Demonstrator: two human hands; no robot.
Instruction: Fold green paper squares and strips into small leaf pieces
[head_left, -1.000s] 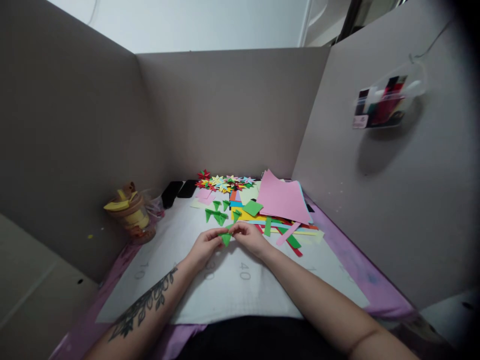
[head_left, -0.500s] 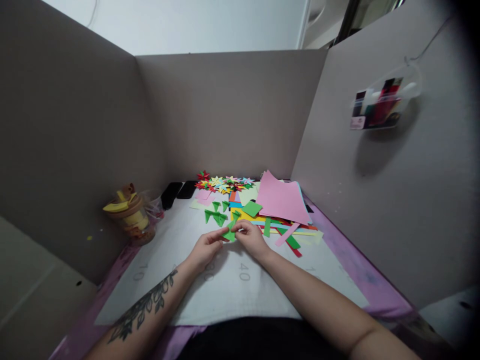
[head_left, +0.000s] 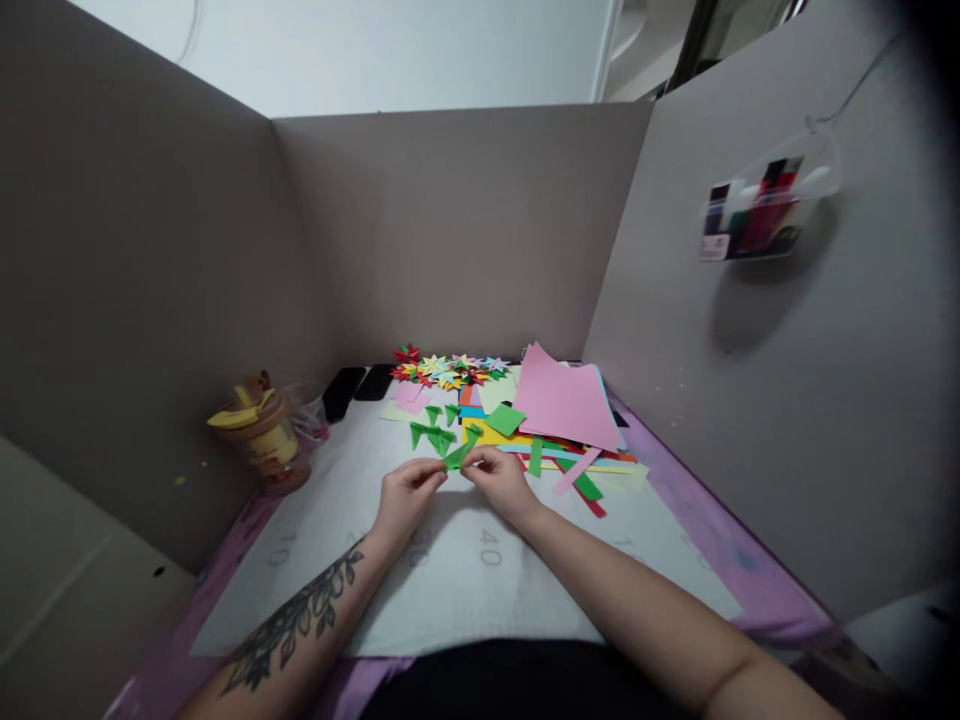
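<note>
A small folded piece of green paper [head_left: 454, 459] is pinched between my two hands above the white mat. My left hand [head_left: 409, 490] has its thumb and fingers closed on the paper's left end. From the other side, my right hand [head_left: 497, 475] grips the right end in a pinch. Just beyond my fingers lie several folded green paper pieces [head_left: 436, 438], pointed in shape. A flat green paper square [head_left: 505, 419] rests to their right on the coloured sheets.
Pink sheets [head_left: 566, 400] and loose paper strips [head_left: 577, 470] lie to the right. Several folded paper stars [head_left: 442, 370] line the back, near two black phones [head_left: 373, 381]. A brown pot [head_left: 259, 430] stands left. A clear container [head_left: 765, 205] hangs on the right panel.
The green paper has turned from standing upright with a wide face showing to a narrower, level shape. My left fingers have drawn in from pointing to a pinch.
</note>
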